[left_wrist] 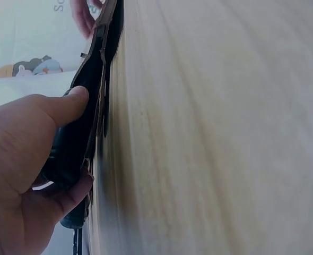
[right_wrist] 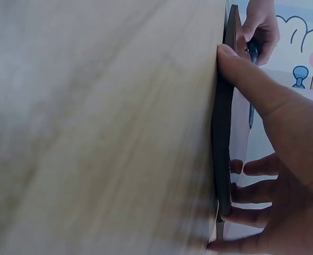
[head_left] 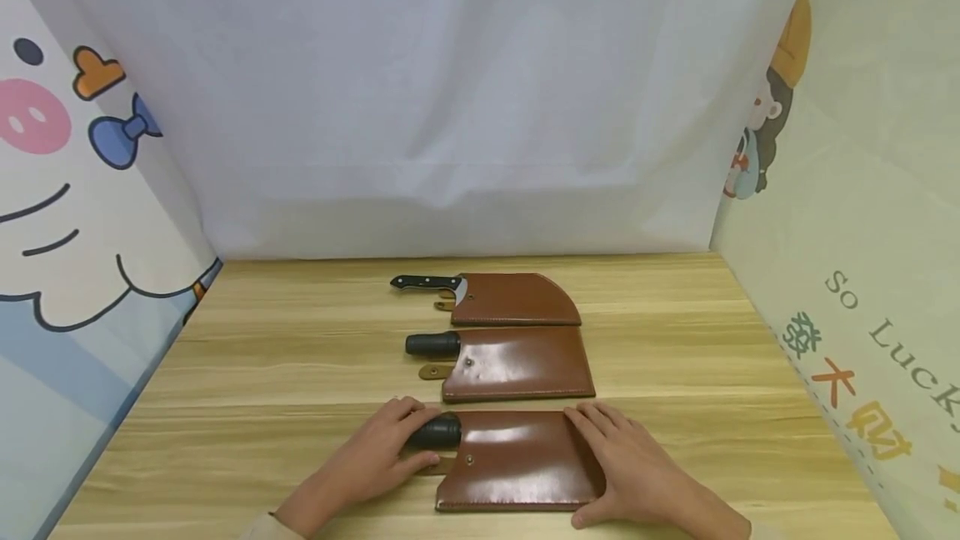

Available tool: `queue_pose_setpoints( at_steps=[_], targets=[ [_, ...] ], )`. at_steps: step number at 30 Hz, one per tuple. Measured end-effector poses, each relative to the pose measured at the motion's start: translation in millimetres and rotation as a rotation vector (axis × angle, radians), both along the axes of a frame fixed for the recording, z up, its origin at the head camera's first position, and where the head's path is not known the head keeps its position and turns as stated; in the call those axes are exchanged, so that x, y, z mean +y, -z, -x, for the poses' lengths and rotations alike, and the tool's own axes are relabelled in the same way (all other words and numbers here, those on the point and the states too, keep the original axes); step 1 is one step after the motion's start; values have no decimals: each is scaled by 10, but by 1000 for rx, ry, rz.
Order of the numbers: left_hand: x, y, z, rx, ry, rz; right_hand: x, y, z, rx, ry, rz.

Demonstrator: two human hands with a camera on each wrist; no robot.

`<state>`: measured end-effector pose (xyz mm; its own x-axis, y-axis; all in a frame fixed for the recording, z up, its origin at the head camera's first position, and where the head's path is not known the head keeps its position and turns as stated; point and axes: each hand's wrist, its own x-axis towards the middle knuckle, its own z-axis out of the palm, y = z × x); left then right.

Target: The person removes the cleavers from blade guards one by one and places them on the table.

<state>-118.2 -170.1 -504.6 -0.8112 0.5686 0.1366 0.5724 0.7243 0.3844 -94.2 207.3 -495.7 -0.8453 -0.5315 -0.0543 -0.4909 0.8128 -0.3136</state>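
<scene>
In the head view, a brown leather sheath (head_left: 525,461) lies flat nearest me, with a cleaver's black handle (head_left: 438,432) sticking out of its left end. My left hand (head_left: 372,452) holds that handle between thumb and fingers, the thumb near the tan strap (head_left: 442,467). The left wrist view shows the thumb along the black handle (left_wrist: 74,141). My right hand (head_left: 637,465) rests at the sheath's right end, fingers at the far corner, thumb by the near one. Its spread fingers and thumb touch the sheath's edge (right_wrist: 223,138) in the right wrist view. The blade is hidden.
Beyond lies a second brown sheath (head_left: 525,363) with a black handle (head_left: 432,344). Farthest back is a sheath with a rounded corner (head_left: 517,298), holding a knife with a riveted black handle (head_left: 423,282). All lie on a wooden table (head_left: 300,340) before a white cloth (head_left: 450,107).
</scene>
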Motion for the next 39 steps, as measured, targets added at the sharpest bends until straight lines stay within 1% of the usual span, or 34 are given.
queue_pose_setpoints(
  at_steps=[3, 8, 14, 17, 22, 27, 32, 37, 39],
  targets=[
    [18, 10, 12, -2, -3, -18, -3, -2, -8, -2, -2, 31],
    [38, 18, 29, -14, -10, -41, -10, -4, -20, 23, -15, 79],
    [32, -4, 25, -28, -25, -34, -22, -37, -16, -3, -2, 64],
    [29, -28, 20, -4, -33, -26, -27, -68, -12, -2, 4, 39],
    [24, -97, 18, 52, -53, -41, -40, -149, 6, 32, -7, 3],
    [16, -172, 16, 73, -66, -75, -45, -249, 24, 51, -12, 22],
    [6, -210, 8, 59, -86, -101, -32, -300, 21, 60, -27, 57],
    [-20, -274, 8, 17, -102, -113, -26, -309, 16, 137, -51, 73],
    [-29, -303, 7, 11, -105, -112, -30, -327, 12, 167, -54, 75]
  ],
)
